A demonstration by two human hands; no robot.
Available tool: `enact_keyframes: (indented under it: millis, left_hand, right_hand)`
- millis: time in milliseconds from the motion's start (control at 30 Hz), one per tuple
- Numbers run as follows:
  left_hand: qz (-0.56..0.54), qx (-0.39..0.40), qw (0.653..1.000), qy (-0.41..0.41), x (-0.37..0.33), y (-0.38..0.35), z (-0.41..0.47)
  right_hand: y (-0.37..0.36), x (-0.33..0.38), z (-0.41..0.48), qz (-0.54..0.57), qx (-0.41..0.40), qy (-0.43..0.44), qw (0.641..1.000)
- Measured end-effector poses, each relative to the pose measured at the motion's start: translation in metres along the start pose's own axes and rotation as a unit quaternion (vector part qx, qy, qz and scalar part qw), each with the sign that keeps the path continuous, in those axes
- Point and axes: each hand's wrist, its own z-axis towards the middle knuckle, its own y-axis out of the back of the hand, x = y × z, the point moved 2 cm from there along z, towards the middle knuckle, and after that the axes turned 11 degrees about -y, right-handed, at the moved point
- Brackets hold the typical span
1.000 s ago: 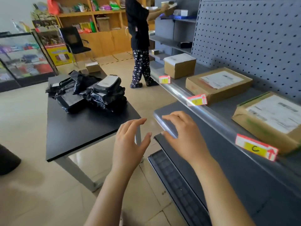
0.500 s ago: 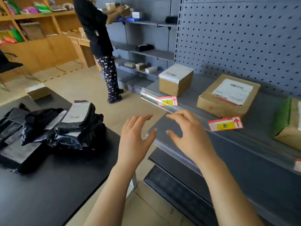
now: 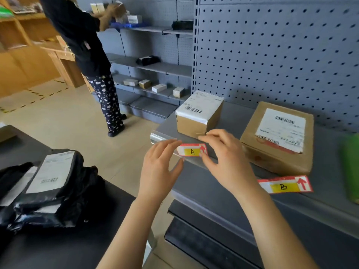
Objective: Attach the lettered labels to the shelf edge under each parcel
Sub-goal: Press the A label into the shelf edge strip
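Left hand, fingers straight, touches label A on the shelf edge; right hand touches the label's other end, can't tell if pinching

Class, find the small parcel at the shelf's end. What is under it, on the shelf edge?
Label A sits on the shelf edge below the small parcel. The right hand covers part of the label's arrow end and the parcel's front corner.

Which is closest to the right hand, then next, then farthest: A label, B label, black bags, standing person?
1. A label, by right hand thumb.
2. B label, right, shelf edge.
3. black bags, left table.
4. standing person, far back.
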Motion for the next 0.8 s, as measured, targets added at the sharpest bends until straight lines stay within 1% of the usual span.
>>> enact_keyframes:
  millis: [133, 267, 333, 433, 533, 633, 800]
  left_hand:
    - [-0.010, 0.011, 0.999, -0.040, 0.012, -0.015, 0.001]
    - [-0.026, 0.011, 0.996, -0.079, 0.024, -0.021, 0.003]
    - [-0.036, 0.011, 0.995, -0.092, 0.029, -0.022, 0.004]
    - [-0.052, -0.005, 0.991, -0.123, 0.036, -0.024, 0.007]
    - [-0.058, -0.020, 0.983, -0.175, 0.043, -0.027, 0.013]
    - [-0.060, -0.035, 0.973, -0.218, 0.049, -0.032, 0.022]
    - [-0.089, -0.012, 0.961, -0.261, 0.053, -0.032, 0.030]
  right_hand:
    - [-0.009, -0.005, 0.004, -0.030, -0.029, 0.005, 0.999]
    - [-0.009, 0.004, 0.006, -0.060, -0.059, 0.037, 0.996]
    - [-0.009, 0.008, 0.003, -0.073, -0.072, 0.038, 0.994]
    - [-0.011, 0.009, -0.004, -0.052, -0.093, 0.008, 0.994]
    - [-0.017, 0.004, -0.010, -0.007, -0.107, -0.034, 0.994]
    - [-0.021, 0.001, -0.015, 0.020, -0.118, -0.054, 0.991]
    - [-0.024, 0.005, -0.019, 0.030, -0.130, -0.079, 0.988]
